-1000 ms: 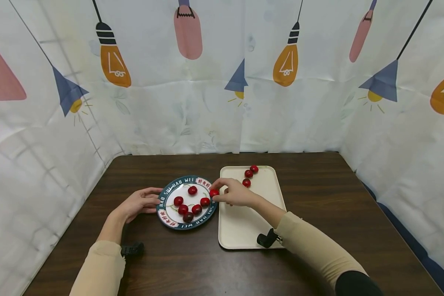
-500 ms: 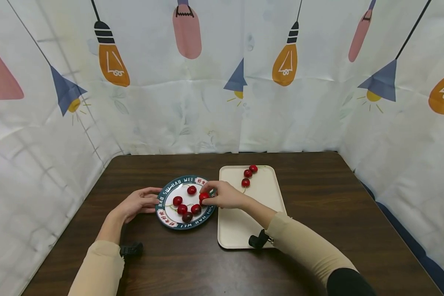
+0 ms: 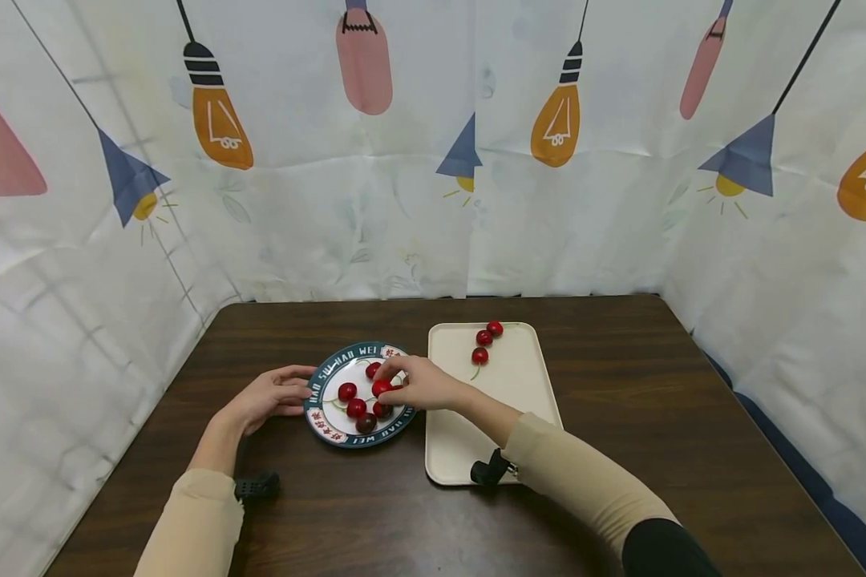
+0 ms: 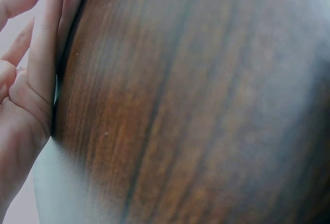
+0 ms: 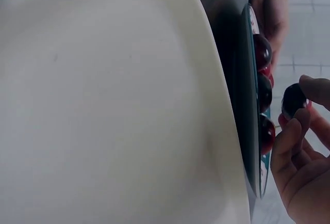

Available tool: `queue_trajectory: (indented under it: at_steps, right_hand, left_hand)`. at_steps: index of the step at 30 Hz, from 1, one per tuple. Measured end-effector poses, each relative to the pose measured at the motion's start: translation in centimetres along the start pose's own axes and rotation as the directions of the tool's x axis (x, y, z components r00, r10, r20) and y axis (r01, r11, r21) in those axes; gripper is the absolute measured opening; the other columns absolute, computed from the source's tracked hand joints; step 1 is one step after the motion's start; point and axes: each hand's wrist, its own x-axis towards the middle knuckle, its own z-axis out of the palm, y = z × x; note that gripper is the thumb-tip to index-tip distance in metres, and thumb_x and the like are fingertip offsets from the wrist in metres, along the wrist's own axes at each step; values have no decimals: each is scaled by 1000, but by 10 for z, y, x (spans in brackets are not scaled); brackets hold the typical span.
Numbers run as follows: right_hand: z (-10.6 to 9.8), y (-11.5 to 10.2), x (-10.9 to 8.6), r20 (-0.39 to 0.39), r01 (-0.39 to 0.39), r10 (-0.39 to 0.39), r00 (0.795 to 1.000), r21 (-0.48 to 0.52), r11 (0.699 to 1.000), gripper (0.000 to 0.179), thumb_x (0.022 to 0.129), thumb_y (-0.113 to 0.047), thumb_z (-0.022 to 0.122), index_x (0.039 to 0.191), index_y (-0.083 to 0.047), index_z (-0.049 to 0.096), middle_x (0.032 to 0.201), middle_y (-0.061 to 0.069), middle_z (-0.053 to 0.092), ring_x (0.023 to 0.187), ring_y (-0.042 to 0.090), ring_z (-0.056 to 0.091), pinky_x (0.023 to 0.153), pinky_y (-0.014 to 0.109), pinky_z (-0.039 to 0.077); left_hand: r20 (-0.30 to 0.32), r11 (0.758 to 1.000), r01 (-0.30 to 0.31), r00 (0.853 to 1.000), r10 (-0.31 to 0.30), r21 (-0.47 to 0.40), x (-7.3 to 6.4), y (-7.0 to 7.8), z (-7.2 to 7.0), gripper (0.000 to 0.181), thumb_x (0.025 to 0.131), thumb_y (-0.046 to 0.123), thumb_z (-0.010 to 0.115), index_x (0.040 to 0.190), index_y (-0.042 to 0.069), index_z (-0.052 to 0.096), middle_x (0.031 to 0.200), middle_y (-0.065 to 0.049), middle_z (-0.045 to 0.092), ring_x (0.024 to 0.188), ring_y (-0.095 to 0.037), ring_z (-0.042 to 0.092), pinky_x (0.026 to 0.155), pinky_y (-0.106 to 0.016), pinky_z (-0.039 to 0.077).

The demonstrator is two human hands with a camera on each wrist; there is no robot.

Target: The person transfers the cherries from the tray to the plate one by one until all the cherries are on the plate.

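My right hand [image 3: 424, 385] pinches a red cherry [image 3: 380, 388] between thumb and fingertips, over the right part of a round plate [image 3: 318, 418]. In the right wrist view the held cherry [image 5: 293, 101] shows dark in the fingers, above the plate's edge. Several more cherries [image 3: 356, 409] with thin green stems lie on the white middle of the plate. At the plate's left rim rests my left hand [image 3: 270, 394], its fingers loosely extended against the edge. The left wrist view shows this hand [image 4: 33, 79] low along the dark wood table.
A cream rectangular tray [image 3: 491, 413] stands right of the plate, under my right forearm. Near its far edge lie 3 cherries [image 3: 479, 356]. The brown wooden table [image 3: 621, 385] meets a patterned cloth backdrop [image 3: 404, 224] on the far side and both flanks.
My right hand has carried its cherry left, from the plate's right rim to over the plate's middle right. The left hand has stayed at the rim.
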Motion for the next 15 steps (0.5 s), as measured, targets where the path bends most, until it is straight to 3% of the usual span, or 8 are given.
queue_trajectory:
  at_steps: [8, 15]
  right_hand:
    - [-1, -2, 0, -7, 16, -16, 1000, -10, 1000, 30, 95, -22, 75, 121, -8, 69, 117, 3, 68, 91, 20, 60, 76, 24, 52]
    - [-10, 2, -6, -41, -24, 24, 999, -14, 1000, 32, 93, -22, 75, 122, -10, 69, 116, 3, 68, 98, 20, 61, 81, 26, 52]
  left_hand:
    - [-11, 1000, 15, 1000, -15, -9, 0, 0, 1, 61, 101, 19, 67, 154, 0, 41, 131, -18, 60, 103, -22, 67, 89, -36, 59]
    - [-2, 1000, 12, 1000, -12, -3, -1, 1, 1, 63, 101, 21, 67, 154, 0, 40, 135, -20, 58, 103, -22, 67, 89, -35, 59]
